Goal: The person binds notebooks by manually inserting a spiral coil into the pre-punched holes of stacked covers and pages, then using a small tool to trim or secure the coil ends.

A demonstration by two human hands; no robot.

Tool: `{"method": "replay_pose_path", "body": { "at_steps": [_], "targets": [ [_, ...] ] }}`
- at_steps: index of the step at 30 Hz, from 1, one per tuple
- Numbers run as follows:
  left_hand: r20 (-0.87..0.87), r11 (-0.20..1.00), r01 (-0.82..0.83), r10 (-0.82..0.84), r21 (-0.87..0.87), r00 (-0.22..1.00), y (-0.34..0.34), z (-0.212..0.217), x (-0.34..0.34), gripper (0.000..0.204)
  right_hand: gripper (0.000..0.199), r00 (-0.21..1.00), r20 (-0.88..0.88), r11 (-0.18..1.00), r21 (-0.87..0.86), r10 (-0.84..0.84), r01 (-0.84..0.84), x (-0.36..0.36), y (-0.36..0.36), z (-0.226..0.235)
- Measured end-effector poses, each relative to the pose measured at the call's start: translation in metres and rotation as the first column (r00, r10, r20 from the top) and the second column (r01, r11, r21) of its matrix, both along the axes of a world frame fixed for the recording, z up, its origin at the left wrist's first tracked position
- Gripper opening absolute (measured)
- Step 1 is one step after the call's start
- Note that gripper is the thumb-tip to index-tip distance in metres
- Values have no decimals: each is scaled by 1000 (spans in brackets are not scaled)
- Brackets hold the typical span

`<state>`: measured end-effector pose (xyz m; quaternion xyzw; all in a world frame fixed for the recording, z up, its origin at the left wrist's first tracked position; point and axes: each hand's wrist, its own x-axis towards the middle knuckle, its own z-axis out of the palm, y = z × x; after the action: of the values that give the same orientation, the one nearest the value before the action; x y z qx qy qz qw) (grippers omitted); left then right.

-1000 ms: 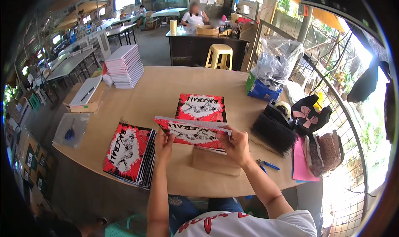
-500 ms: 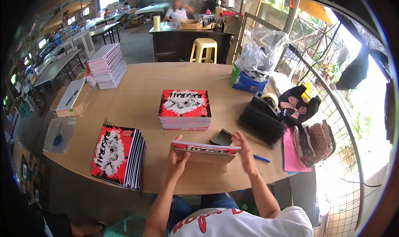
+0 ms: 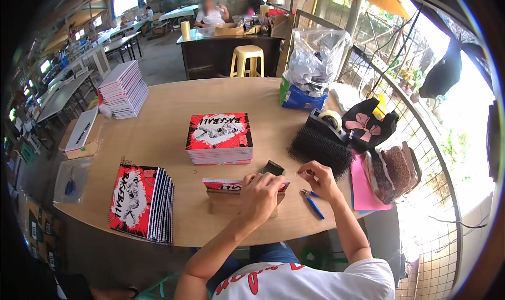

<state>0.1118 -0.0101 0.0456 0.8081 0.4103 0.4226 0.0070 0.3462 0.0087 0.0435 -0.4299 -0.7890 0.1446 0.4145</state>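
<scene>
A red-covered notebook (image 3: 223, 185) stands on its edge against a low wooden stand (image 3: 220, 202), near the table's front edge. My left hand (image 3: 260, 195) is closed over its upper edge, fingers bent across the top. Just right of the notebook's end is my right hand (image 3: 322, 180), raised with thumb and fingers curled together; whatever may be between them is too small to make out. Below it lie blue-handled pliers (image 3: 314, 206). Behind the notebook sits a small dark open holder (image 3: 273, 168), close to a heap of black spiral binding coils (image 3: 321, 150).
A stack of red notebooks (image 3: 220, 137) stands mid-table, with spiral-bound ones (image 3: 139, 200) at left. Farther back is a tall pile (image 3: 123, 89). A tape dispenser (image 3: 330, 122), plastic-wrapped box (image 3: 305, 95), pink paper (image 3: 366, 187) and pouch (image 3: 394, 168) occupy the right side.
The notebook has been lowered against the wooden stand. My left hand has moved from its left end to its upper edge; my right hand has left its right end, and the pliers are uncovered.
</scene>
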Motion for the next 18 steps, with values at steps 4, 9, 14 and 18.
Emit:
{"method": "replay_pose_path", "body": {
  "at_steps": [4, 9, 14, 18],
  "targets": [
    [53, 999, 52, -52, 0, 997, -4, 3, 2, 22, 17, 983, -181, 987, -146, 40, -67, -14, -14, 6],
    [0, 986, 131, -132, 107, 991, -12, -9, -9, 24, 17, 956, -190, 947, -189, 223, -259, -17, -21, 28],
    [12, 968, 171, -176, 185, 984, -19, -22, -14, 26, 17, 932, -124, 914, -186, 341, -359, -17, -27, 37],
    [3, 970, 171, -174, 174, 985, -19, -24, -16, 21, 15, 932, -29, 925, -118, 361, -362, -19, -27, 42]
  ]
}}
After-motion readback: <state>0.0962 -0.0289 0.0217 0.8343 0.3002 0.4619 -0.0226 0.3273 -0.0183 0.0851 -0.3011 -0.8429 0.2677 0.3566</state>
